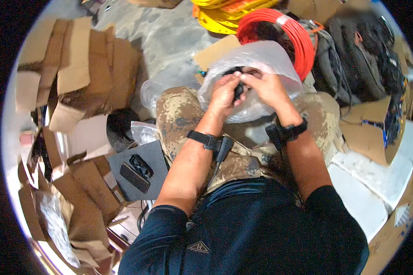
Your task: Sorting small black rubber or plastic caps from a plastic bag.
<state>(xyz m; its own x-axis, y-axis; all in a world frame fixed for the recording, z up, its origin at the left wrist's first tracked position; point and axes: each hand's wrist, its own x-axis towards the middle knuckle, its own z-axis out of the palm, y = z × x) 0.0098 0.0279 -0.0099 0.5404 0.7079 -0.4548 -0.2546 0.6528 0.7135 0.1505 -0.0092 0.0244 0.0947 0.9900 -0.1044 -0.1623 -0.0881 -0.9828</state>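
Between my knees stands a large translucent plastic bag (275, 56), its mouth open towards me. My left hand (223, 92), over the bag, has its fingers wrapped around a small black part (239, 91). The fingertips of my right hand (268, 89) meet my left thumb at the upper end of that part and pinch it there. Blur and fingers hide its exact kind. More dark material (232, 70) shows just behind my fingers, inside the bag mouth. A flat piece of cardboard (215, 53) lies beyond the bag.
Behind the bag are a coil of orange-red cable or hose (301, 44) and yellow plastic pieces (216, 20). Cardboard boxes (99, 65) crowd the left. A phone (135, 177) lies on a grey board (155, 154). At right are black bags (344, 58) and an open carton (364, 134).
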